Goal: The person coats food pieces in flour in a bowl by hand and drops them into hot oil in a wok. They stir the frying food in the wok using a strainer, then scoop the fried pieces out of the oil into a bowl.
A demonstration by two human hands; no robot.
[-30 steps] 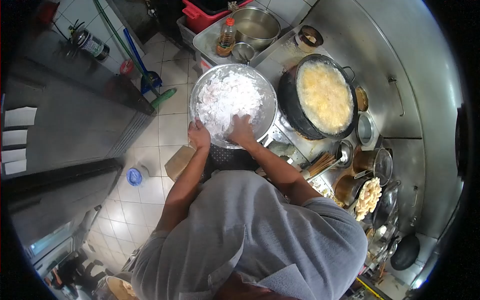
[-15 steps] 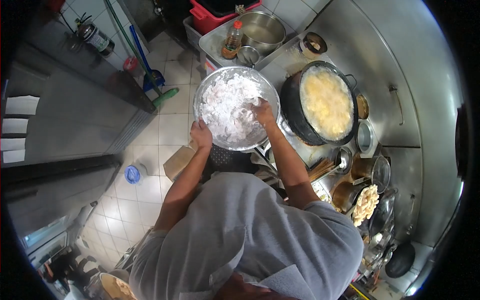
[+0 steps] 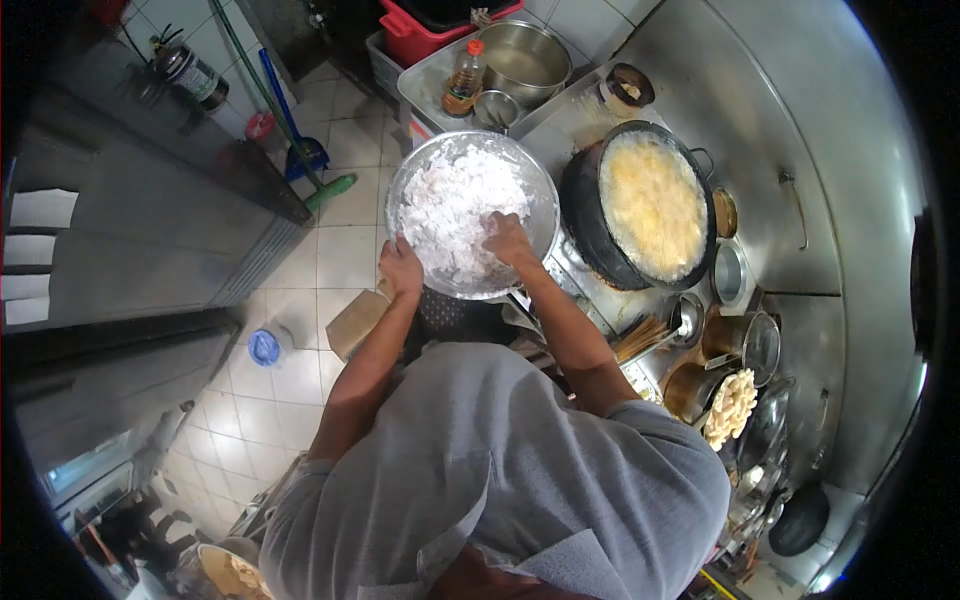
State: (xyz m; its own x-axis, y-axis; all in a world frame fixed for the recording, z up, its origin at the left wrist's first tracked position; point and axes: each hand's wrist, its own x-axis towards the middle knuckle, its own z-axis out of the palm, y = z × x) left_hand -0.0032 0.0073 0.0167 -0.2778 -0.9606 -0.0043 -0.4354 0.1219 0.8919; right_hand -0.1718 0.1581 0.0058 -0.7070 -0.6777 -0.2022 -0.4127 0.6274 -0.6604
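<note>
White floury mixture sits in a metal bowl beside the black wok; I log left hand fingers closed on the bowl's rim, right hand fingers partly buried, spread and hold indeterminable.

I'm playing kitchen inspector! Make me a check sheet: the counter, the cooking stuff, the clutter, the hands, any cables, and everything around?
Surface: silver metal counter, brownish marks near the pan.
Job's things: round silver metal bowl holding white powdery mixture; beside it, large round black pan of foamy yellow contents.
Clutter: clear bottle with red cap; bundle of thin brown sticks.
Grippers: bare left hand grips the bowl's edge; bare right hand is in the mixture, fingertips partly hidden.
Cables: nothing seen.
Surroundings: pale tiled floor; blue plastic dustpan.
</note>
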